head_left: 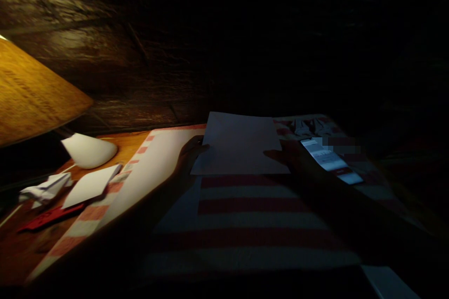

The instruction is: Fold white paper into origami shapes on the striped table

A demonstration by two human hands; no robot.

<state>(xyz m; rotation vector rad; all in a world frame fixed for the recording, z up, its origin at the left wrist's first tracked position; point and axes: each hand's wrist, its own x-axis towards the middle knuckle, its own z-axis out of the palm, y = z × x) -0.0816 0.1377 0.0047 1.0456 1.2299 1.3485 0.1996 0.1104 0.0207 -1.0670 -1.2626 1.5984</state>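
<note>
A pale sheet of paper (240, 145) is held up above the striped cloth, its near edge toward me. My left hand (191, 154) grips the sheet's left side, thumb on top and fingers underneath. On the opposite side my right hand (289, 154) pinches it the same way, its fingers mostly lost in shadow. Under and left of my left forearm lies another white sheet (154, 168), flat on the cloth. Beside my right hand a phone (331, 161) rests with its screen lit.
A red-and-white striped cloth (252, 204) covers much of the wooden table (131, 142). At the left stand a lamp with a yellow shade (38, 98) and white base (91, 152), a crumpled paper (47, 189), a white pad (91, 187) and a red object (52, 217). Folded paper shapes (308, 126) sit beyond the phone.
</note>
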